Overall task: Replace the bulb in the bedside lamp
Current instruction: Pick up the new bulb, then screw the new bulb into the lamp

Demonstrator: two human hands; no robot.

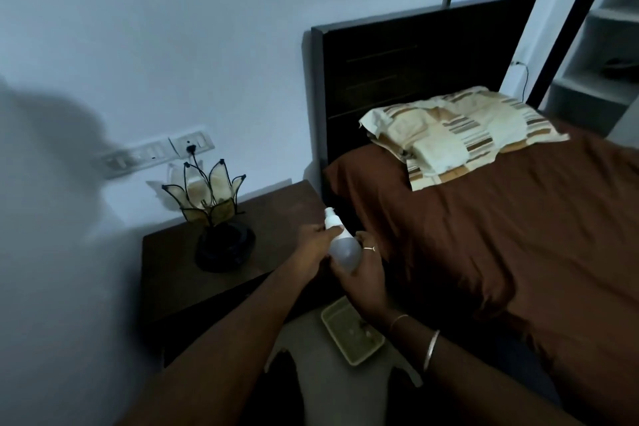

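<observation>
Nearest the camera, on the pale floor (311, 332) between the nightstand and the bed, lay a shallow greenish tray (349, 332), partly hidden by the right wrist. Above it, both forearms reached forward and met over the front right corner of the dark wooden nightstand (173, 273). The right hand (363, 273), with a ring on one finger and two bangles at the wrist, cupped the rounded globe of a white bulb (342, 245) from below, fingers curled closed around it. The left hand (313, 240) pinched the bulb's neck, just under its base, which pointed up and away toward the wall. Farther back on the nightstand stood the bedside lamp (214, 214), well apart from the hands: a petal-shaped glass shade with dark edging on a round black base. Its cord ran up to a plug in the switch panel (155, 152) on the bluish-white wall. To the right, the bed carried a brown sheet (501, 235), a patterned cream pillow (460, 135) and a dark headboard (415, 62), with pale shelves (601, 55) beyond in the far corner.
</observation>
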